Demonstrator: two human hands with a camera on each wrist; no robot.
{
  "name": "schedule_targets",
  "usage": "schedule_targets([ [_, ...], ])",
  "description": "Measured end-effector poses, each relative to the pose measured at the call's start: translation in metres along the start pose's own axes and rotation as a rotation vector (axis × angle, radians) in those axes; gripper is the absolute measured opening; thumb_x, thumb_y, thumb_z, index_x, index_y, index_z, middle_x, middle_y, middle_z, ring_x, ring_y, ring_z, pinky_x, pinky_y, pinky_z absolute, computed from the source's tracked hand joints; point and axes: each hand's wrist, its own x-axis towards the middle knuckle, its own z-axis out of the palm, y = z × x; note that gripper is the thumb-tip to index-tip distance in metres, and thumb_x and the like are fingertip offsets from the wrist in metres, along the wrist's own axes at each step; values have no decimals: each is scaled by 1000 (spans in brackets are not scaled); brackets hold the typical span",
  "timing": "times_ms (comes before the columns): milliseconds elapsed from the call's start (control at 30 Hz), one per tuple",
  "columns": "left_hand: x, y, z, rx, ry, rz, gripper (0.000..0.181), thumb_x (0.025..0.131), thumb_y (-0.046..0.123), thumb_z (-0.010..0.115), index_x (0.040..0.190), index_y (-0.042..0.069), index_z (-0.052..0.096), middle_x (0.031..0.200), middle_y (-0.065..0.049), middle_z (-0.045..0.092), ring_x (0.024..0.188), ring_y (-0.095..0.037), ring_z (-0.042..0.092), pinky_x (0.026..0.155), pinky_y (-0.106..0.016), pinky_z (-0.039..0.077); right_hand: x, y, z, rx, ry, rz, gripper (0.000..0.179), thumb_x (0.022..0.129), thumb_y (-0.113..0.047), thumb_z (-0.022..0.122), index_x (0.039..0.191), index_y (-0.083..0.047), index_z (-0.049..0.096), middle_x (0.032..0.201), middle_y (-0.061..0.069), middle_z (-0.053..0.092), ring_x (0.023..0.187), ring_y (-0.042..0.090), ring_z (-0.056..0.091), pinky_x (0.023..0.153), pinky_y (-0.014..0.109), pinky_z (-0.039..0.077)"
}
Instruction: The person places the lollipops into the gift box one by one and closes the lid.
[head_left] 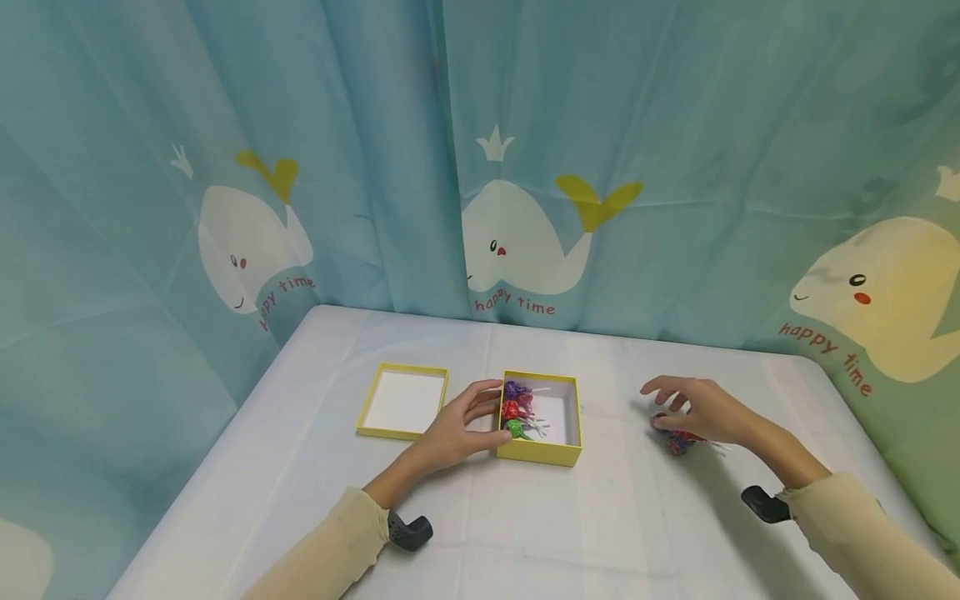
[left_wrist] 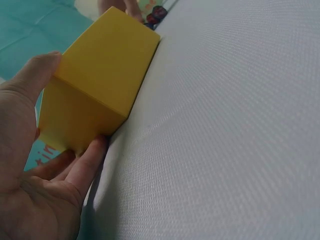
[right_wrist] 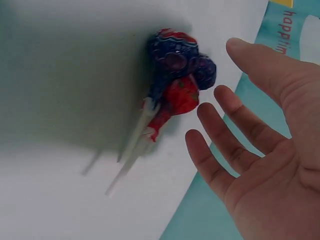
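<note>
A yellow box (head_left: 542,453) with a white inside stands uncovered on the table. Wrapped lollipops (head_left: 513,409) in purple, red and green lie along its left side, their white sticks pointing right. My left hand (head_left: 454,429) holds the box at its left end, thumb at the near corner and fingers against the left wall. To the right, my right hand (head_left: 708,408) hovers with spread, slightly bent fingers over a small bunch of lollipops (right_wrist: 175,60) lying on the table. Nothing is between its fingers; in the right wrist view the fingertips are close beside the blue and red wrappers.
The yellow-edged box lid (head_left: 405,402) lies inside up, left of the box. A white cloth covers the table (head_left: 555,533). Behind it hangs a blue-green curtain (head_left: 405,167) printed with whales. Dark wrist cameras (head_left: 409,531) stick out from both sleeves.
</note>
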Motion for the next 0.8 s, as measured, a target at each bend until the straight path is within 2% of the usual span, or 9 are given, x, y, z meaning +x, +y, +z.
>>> schedule_targets([
  [133,0,1,1,0,0,4,76,91,15,80,156,13,40,156,-15,45,141,-32,48,108,-46,49,-2,3,1,18,-31,34,45,85,-18,85,125,-9,67,104,5,69,92,23,68,69,28,55],
  [300,0,-1,1,-6,5,2,76,91,16,80,156,14,40,156,-14,45,140,-31,49,105,-43,52,-3,7,4,44,-71,33,44,86,-17,85,124,-7,65,104,4,67,90,20,66,67,27,55],
  [533,1,-3,0,0,8,-3,77,90,17,81,156,15,40,156,-11,46,140,-28,50,104,-40,52,-3,13,8,25,-96,3,36,86,-10,82,118,-8,65,99,1,65,85,11,64,64,25,53],
  [800,0,-1,0,-1,9,-6,76,91,16,80,156,15,40,156,-14,45,140,-31,49,103,-42,53,-4,10,9,13,-102,10,26,85,-4,80,108,-9,69,93,-2,64,81,8,62,61,25,52],
])
